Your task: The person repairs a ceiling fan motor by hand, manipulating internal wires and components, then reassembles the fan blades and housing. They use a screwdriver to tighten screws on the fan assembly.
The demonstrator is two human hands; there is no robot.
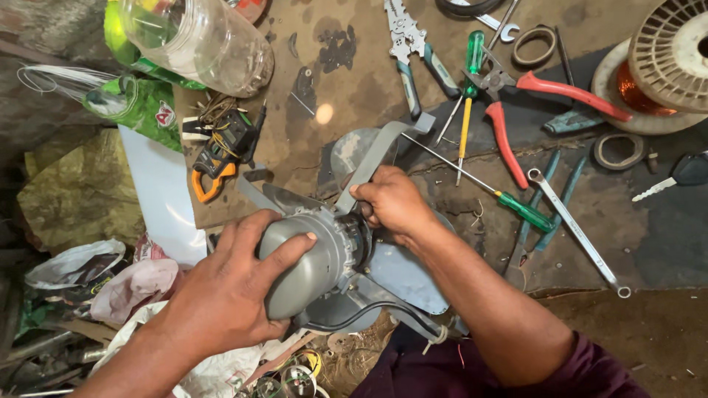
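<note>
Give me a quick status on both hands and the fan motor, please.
Left hand gripping grey fan motor. Right hand closed at the blade hub. Screwdrivers and pliers beside, clear of hands.

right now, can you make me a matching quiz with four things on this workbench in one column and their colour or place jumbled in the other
Things:
1. pliers
2. motor housing
3. clear jar
4. wire spool

Colour or place:
a. top left, lying on its side
b. red handles
c. under the left hand
d. far right, wound with copper

Pairs: 1-b, 2-c, 3-a, 4-d
</note>
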